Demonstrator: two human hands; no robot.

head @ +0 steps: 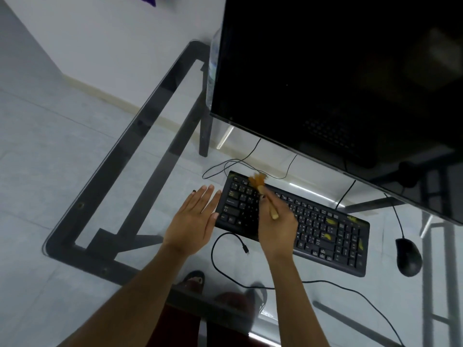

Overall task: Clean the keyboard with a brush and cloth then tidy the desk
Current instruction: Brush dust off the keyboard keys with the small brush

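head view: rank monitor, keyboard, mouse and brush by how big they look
1. monitor
2. keyboard
3. mouse and brush: look alike, and the brush is partly hidden, so unranked

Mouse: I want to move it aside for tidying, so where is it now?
In the head view the mouse sits on the glass desk at the right, just beyond the keyboard's right end, below the monitor.

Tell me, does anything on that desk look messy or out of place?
Yes. Yellowish bits lie scattered on the keyboard, mostly near its right end, with the brush working at the left. A loose cable end also lies unplugged in front of the keyboard.
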